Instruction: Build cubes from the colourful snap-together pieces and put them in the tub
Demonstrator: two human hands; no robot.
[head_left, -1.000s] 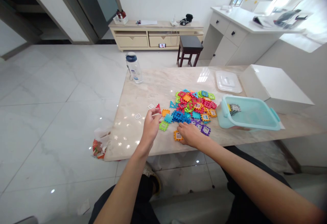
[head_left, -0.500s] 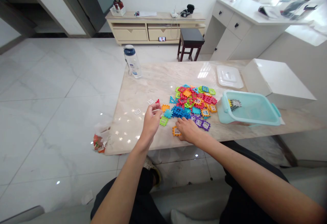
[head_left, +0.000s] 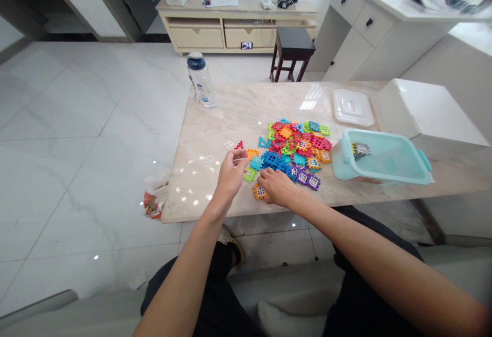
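My left hand (head_left: 230,174) hovers over the table's near side, thumb and fingers pinched on a thin white window piece (head_left: 240,159), seen edge-on. My right hand (head_left: 279,187) is low at the near edge of the pile, its fingers closed at the right side of an orange interlocking tile (head_left: 260,191) with a white window in it. Between the hands lie a lime green tile (head_left: 249,175) and a light blue tile (head_left: 255,163). Behind my right hand are dark blue tiles (head_left: 273,160). Two loose white window pieces (head_left: 209,159) rest to the left.
A mixed pile of colourful tiles (head_left: 302,144) covers the table's middle. To its right stand a teal bin (head_left: 388,173) with a few grey pieces, a clear lid (head_left: 352,107) and a white box (head_left: 442,108). A water bottle (head_left: 202,83) stands at the back left corner.
My right hand has moved a little left with the orange tile, closer to my left hand. My left hand keeps its pinch. The whole view has shifted slightly.
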